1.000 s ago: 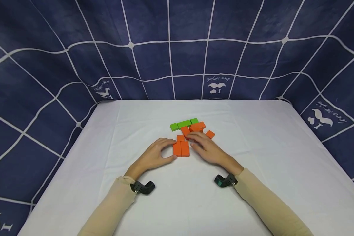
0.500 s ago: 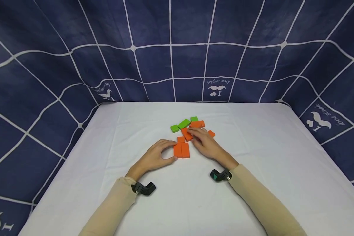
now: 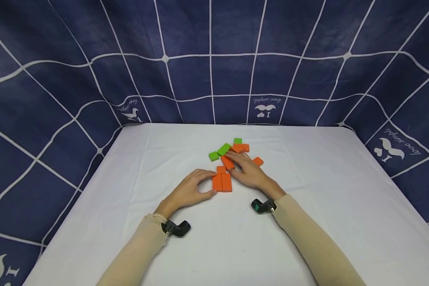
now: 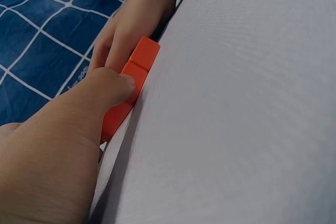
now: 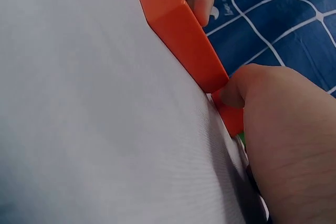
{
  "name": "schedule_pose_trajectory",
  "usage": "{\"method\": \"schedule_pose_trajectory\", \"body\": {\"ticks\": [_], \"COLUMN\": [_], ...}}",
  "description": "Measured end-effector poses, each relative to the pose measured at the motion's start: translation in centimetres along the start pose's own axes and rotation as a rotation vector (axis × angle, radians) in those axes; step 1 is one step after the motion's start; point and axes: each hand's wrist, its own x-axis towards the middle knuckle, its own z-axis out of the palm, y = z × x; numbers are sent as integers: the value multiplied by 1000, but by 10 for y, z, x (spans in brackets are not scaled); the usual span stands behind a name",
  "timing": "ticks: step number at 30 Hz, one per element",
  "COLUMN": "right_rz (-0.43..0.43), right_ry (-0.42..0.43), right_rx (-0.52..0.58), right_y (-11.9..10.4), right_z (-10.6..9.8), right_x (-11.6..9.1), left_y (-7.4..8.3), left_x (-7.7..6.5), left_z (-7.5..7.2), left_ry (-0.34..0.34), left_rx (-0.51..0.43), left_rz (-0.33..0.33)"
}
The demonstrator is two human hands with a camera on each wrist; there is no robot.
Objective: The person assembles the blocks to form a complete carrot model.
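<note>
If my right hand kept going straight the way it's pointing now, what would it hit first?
Probably the longer green block, just ahead of your right hand; whether they already touch is unclear from this angle.

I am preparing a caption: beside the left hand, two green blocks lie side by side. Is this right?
Not quite: the head view shows the two side-by-side blocks beside the left hand are orange, not green.

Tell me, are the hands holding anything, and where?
The left hand holds the left orange block by its near and far ends. The right hand touches the slanted orange block; I can't tell whether it's gripped.
</note>
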Motion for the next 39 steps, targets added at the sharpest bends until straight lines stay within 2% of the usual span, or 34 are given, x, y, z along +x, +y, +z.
{"method": "schedule_pose_trajectory", "body": {"ticks": [4,14,23,30,39], "right_rz": [12,24,25,5,-18], "right_ry": [-5,112,153,155,90], "right_rx": [1,113,264,267,243], "right_y": [1,6,7,6,5], "right_z": [0,0,-1,-6,-11], "right_x": [1,-2,-11,-24,-42], "left_y": [1,2,3,4,5], "left_x": [0,1,-1,0,0], "left_z": [1,3,4,0,-2], "left_ry": [-8,-29,-20,-18,-29], "left_rx": [7,4,5,8,3], "left_rz": [-6,-28,-25,-30,-49]}}
